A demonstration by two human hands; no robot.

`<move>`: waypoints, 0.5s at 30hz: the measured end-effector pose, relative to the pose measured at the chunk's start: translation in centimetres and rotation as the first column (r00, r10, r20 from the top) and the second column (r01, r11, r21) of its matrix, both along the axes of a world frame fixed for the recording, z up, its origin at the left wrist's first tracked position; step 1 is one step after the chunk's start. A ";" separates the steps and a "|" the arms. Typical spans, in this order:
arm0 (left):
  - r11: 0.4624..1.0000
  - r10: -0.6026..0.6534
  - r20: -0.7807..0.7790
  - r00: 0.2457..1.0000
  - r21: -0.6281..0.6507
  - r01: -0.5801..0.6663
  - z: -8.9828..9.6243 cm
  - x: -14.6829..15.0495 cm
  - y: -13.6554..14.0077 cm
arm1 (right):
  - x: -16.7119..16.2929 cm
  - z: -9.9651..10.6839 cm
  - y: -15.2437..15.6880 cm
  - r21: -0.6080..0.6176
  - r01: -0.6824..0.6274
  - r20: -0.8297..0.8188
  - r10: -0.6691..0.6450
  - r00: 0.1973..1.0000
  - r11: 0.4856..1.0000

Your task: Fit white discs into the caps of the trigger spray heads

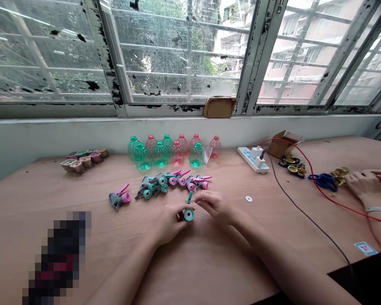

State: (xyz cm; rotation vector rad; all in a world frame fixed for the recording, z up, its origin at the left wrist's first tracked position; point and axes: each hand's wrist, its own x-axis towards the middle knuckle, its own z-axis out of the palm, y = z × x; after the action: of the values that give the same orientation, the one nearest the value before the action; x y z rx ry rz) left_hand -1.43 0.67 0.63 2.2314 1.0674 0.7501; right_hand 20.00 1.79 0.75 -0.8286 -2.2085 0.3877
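Your left hand has its fingers clamped on a teal plastic spray head with a round collar, just your side of the heap of grey, teal and pink spray heads. Your right hand pinches a thin piece beside it. Transparent green and pink plastic bottles stand behind the heap.

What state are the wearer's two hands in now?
Left hand: closed, holding a teal spray head.
Right hand: at its lever; open or closed cannot be told.

A power strip lies near a cardboard box.
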 end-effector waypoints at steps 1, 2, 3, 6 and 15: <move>1.000 0.003 -0.009 1.000 -0.007 -0.003 0.0 0.0 0.1 | 0.3 0.5 -0.4 0.031 0.017 0.046 -0.018 0.999 0.999; 1.000 0.006 -0.014 1.000 -0.022 -0.007 0.0 0.0 0.1 | 0.6 0.9 -0.8 0.066 0.040 0.110 -0.048 0.993 0.997; 0.999 0.009 -0.013 1.000 -0.040 -0.010 0.0 0.0 0.2 | 0.9 1.2 -1.2 0.100 0.071 0.191 -0.089 0.978 0.992; 0.999 0.010 -0.007 1.000 -0.045 -0.010 -0.1 0.1 0.3 | 1.1 1.7 -2.5 0.216 0.168 0.421 -0.247 0.873 0.962; 0.992 -0.045 -0.092 0.995 0.109 0.055 -1.0 0.5 0.8 | -0.6 3.5 -4.5 0.352 0.116 0.664 -0.335 0.669 0.929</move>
State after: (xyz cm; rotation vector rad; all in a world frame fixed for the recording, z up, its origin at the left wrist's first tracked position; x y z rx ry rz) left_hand -0.97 1.46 -0.35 2.3974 1.0296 0.7105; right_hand 19.35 -2.69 4.24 -1.2239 -2.7161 -0.4713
